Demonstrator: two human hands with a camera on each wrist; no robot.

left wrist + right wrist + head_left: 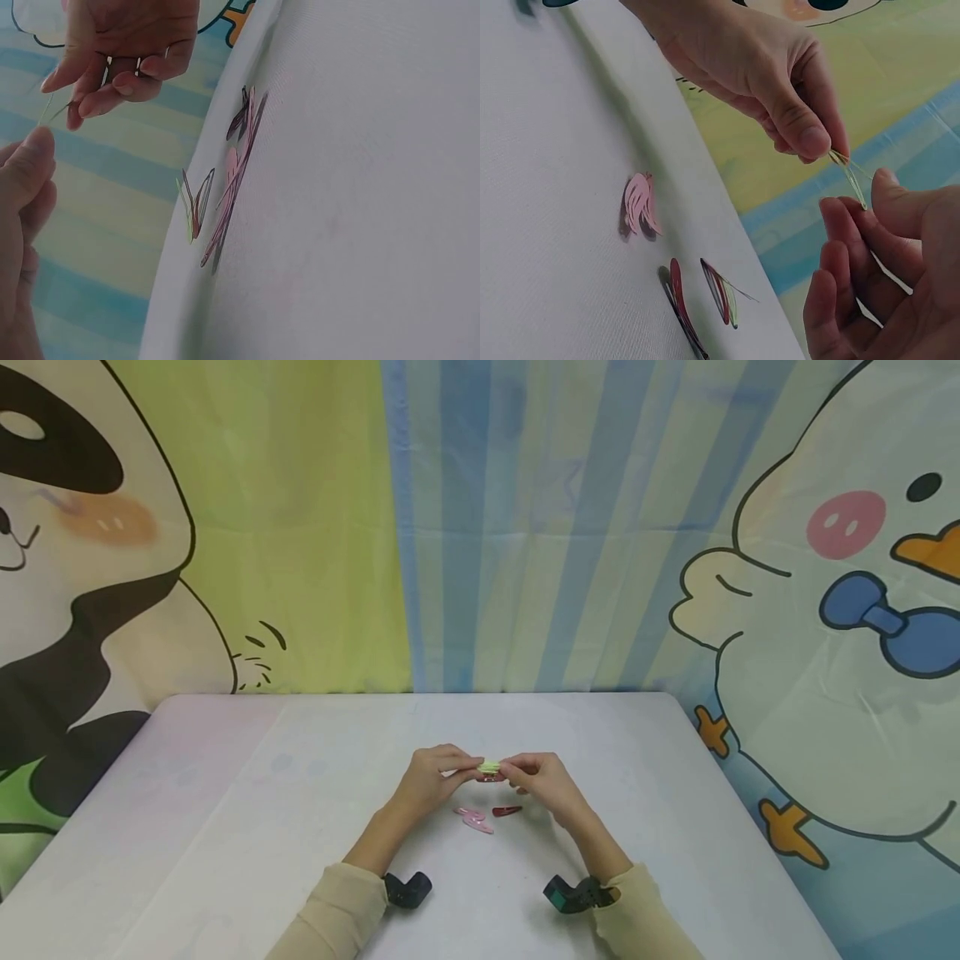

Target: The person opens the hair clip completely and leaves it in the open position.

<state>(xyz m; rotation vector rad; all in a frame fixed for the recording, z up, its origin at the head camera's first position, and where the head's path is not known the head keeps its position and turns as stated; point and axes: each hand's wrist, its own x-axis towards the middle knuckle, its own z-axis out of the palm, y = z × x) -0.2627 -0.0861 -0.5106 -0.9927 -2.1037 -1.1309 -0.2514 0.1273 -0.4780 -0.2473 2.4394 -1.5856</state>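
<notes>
A thin yellow-green snap hair clip [853, 182] is held above the table between both hands, its two parts spread into a narrow V. My left hand [435, 772] pinches one end between thumb and forefinger. My right hand [546, 781] has its thumb at one leg of the clip and a fingertip at the other, the remaining fingers loosely bent. Below lie several pink hair clips [477, 822], overlapping, with a dark red hair clip [506, 811] beside them. Red and green clips [724, 296] lie close together farther back, partly behind the hands in the head view.
The white table [300, 860] ends at a back edge in front of a cartoon-printed curtain [510, 527]. Black wrist cameras [408, 890] are strapped at both sleeves, low over the table.
</notes>
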